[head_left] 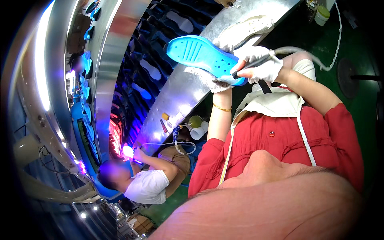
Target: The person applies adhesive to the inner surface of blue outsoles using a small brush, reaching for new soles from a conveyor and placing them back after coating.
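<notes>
Blue shoe sole [196, 51] lies over the left hand [213, 83], whose hidden finger grip I cannot tell, and under the right hand [258, 69], whose fingers pinch a black tool [253, 65], best guided lightly.

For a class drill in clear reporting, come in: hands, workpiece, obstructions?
Left hand gloved, supporting blue sole. Right hand gloved, gripping dark pen-like tool at sole's near end. White shoe just beyond, clear of tool tip.
</notes>
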Action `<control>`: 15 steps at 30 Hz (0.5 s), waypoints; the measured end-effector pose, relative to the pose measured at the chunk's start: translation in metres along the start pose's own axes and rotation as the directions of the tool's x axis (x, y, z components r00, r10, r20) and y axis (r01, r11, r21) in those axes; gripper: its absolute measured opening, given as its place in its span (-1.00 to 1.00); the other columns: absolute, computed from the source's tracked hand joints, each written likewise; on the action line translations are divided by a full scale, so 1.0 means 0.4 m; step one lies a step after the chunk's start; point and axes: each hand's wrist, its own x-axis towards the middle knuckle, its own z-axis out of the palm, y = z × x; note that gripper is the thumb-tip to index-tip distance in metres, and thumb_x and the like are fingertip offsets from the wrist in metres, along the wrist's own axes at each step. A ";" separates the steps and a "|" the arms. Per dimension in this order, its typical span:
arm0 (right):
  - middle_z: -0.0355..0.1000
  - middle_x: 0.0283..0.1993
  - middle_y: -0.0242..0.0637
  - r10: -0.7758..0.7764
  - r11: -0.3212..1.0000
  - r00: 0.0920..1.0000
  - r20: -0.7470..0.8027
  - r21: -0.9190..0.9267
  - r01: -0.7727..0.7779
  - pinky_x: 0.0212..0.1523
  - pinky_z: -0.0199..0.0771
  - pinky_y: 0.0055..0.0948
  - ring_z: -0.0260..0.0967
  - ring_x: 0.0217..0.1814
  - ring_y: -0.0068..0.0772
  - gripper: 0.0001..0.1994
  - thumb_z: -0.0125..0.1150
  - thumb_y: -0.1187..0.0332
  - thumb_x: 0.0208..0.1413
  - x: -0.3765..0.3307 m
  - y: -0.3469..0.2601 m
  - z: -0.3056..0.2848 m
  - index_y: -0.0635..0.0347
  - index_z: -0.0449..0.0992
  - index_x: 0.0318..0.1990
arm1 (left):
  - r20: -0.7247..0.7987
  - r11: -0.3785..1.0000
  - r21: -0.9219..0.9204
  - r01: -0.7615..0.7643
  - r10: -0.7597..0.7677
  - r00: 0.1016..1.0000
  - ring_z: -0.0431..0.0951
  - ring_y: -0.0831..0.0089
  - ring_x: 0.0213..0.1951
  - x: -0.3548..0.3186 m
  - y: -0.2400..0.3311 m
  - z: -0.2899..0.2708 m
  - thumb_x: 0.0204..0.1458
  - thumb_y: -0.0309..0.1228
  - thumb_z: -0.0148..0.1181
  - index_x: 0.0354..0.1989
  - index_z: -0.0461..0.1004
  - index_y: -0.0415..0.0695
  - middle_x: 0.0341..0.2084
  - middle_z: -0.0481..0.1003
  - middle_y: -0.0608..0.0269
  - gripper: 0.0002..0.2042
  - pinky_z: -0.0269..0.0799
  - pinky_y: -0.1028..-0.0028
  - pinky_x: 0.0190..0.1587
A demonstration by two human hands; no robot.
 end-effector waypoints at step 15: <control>0.45 -0.37 -0.36 0.163 0.940 0.984 -0.066 0.315 -0.134 -0.30 0.39 -0.62 0.38 -0.38 -0.58 -0.88 0.28 0.43 -0.06 0.031 0.007 -0.018 0.18 0.48 -0.37 | 0.319 0.999 -0.002 -0.054 0.052 0.946 0.36 0.20 -0.07 0.011 0.100 0.181 -0.44 0.44 0.04 0.08 0.23 -0.21 -0.09 0.35 0.09 0.02 0.34 0.20 0.03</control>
